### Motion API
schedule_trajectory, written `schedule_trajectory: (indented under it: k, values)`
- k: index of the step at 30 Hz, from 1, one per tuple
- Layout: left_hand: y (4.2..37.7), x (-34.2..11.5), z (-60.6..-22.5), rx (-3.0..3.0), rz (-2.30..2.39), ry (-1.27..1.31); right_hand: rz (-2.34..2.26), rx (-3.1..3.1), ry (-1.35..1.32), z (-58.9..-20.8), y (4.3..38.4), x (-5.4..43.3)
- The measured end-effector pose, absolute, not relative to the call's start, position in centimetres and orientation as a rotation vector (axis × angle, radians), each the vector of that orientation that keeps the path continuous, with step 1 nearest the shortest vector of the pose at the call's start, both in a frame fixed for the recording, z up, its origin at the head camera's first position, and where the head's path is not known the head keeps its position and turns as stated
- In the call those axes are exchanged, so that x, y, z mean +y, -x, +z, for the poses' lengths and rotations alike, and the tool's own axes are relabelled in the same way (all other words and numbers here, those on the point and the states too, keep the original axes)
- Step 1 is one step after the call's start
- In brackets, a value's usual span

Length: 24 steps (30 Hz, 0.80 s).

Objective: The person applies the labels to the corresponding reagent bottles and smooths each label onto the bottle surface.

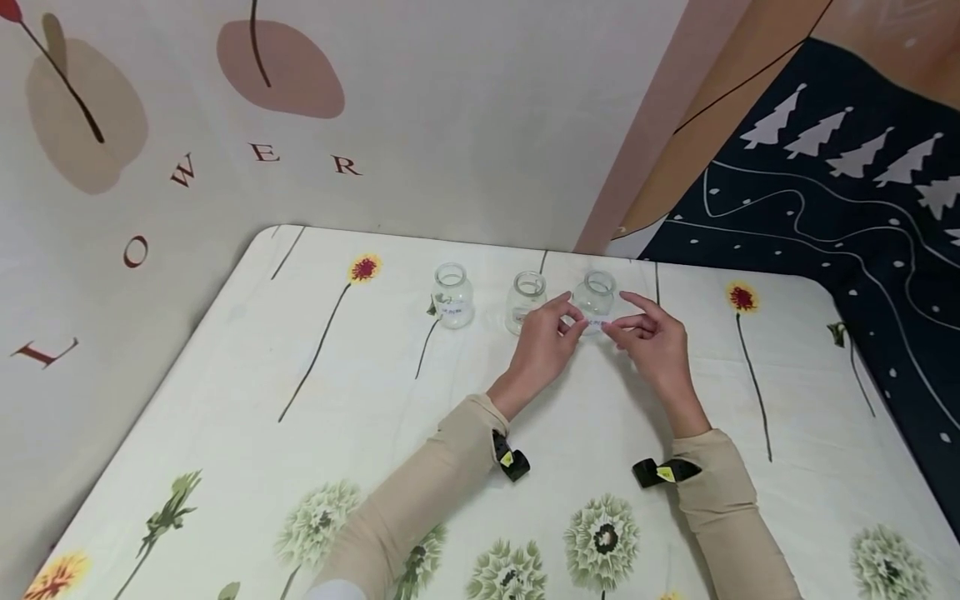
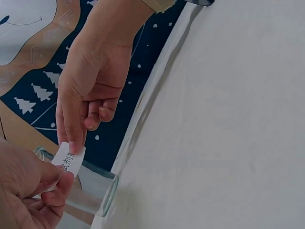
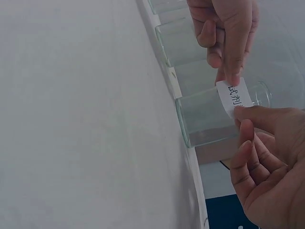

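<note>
A small white label [image 1: 596, 323] with handwritten characters is pinched at its two ends. My left hand [image 1: 546, 343] holds one end between thumb and finger, and my right hand [image 1: 658, 348] holds the other. Right behind the label stands a clear glass jar [image 1: 598, 287], open at the top; whether the label touches its wall I cannot tell. In the right wrist view the label [image 3: 233, 98] lies across the jar's side [image 3: 202, 119]. In the left wrist view my fingers cover part of the label's writing [image 2: 69, 162].
Left of my hands stand a middle glass jar [image 1: 525, 293], partly hidden by the left hand, and a left glass jar [image 1: 454, 287] bearing a white label [image 1: 452, 309]. All are near the back edge of a flower-print tablecloth [image 1: 360, 467]. A fabric backdrop [image 1: 480, 125] rises behind.
</note>
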<state>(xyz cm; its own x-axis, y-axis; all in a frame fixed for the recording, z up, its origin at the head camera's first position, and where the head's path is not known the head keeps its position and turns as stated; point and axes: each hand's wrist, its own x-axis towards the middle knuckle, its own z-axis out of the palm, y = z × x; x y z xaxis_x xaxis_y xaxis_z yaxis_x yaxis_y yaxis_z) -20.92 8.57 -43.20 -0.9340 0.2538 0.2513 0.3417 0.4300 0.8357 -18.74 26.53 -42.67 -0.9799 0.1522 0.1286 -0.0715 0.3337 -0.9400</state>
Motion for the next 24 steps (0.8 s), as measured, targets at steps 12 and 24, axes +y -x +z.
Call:
schedule_trajectory:
  k: [12, 24]
  values:
    - [21.06, 8.75, -43.75, -2.595, -1.536, 0.541, 1.74, -2.392, 0.005, -42.89, 18.87, 26.42]
    - [21.08, 8.78, -43.69, -2.587, -1.557, 0.553, 1.666, -2.461, 0.039, -42.94, 19.07, 26.21]
